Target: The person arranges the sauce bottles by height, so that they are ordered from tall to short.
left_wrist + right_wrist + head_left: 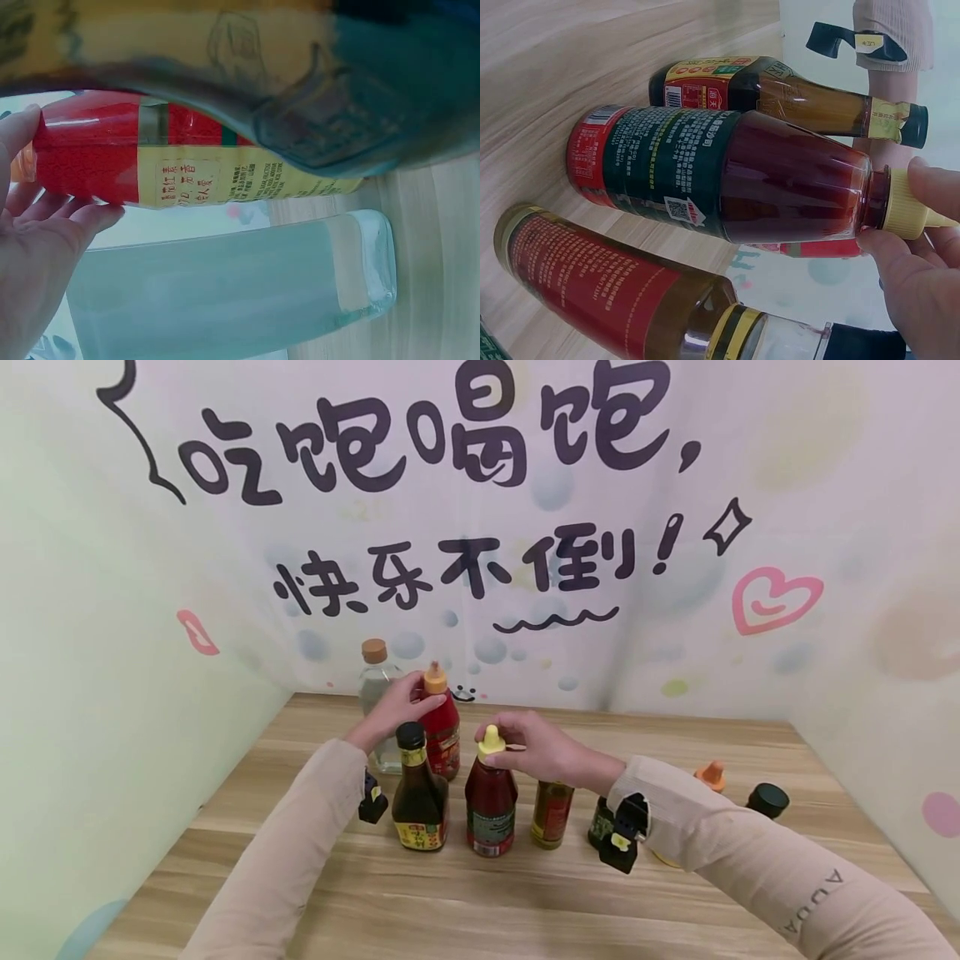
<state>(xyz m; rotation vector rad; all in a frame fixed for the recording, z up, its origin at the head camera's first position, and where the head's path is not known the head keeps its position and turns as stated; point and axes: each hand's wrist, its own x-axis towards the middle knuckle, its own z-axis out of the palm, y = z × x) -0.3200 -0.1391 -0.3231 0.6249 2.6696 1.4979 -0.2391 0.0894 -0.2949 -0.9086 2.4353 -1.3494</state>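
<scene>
My left hand [396, 708] holds a red ketchup bottle [442, 732] near its neck, just under the orange cap. In the left wrist view the bottle's red body [90, 146] lies between thumb and fingers. My right hand [551, 752] grips the yellow nozzle cap [904, 206] of a dark red sauce bottle [491, 806], which stands upright on the table. A soy sauce bottle [420, 802] with a black cap is between the two forearms, nearer the front. Just right of the sauce bottle stands a brown bottle with a red label [552, 814].
Behind the left hand stands a clear bottle [372, 687] with a brown cap. Partly covered by the right forearm are a dark jar [600, 824], an orange-capped bottle [710, 775] and a dark green cap [768, 799]. A printed cloth [480, 510] hangs behind the wooden table [360, 902].
</scene>
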